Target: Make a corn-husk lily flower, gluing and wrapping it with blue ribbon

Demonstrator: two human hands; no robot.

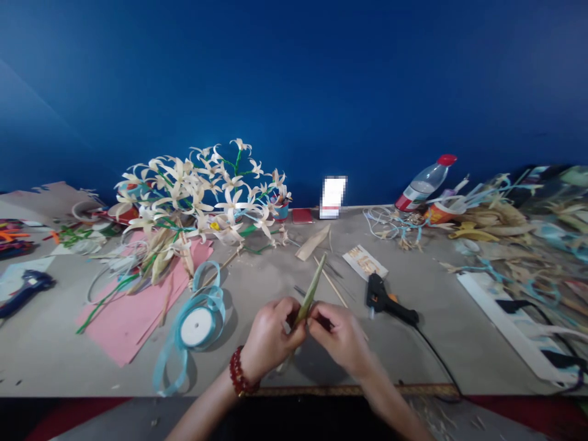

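Note:
A pale green, pointed strip of dried husk [314, 288] stands up between my two hands, its tip leaning away from me to the upper right. My left hand [274, 331], with a dark red bead bracelet on the wrist, pinches its lower part between thumb and fingers. My right hand [339, 335] closes its thumb and fingertips at the husk's lower right edge. The exact contact at the fingertips is partly hidden. Just beyond the hands lie a thin wooden stick [334, 283] and a loose flat piece of husk [313, 242].
Right of my hands lies a black glue gun [390, 300], its cord running to the front edge. A white power strip [505, 331] is farther right. On the left are a blue ribbon roll [197, 327], pink paper [119, 331] and husk flowers [197, 190]. A bottle [422, 184] leans behind.

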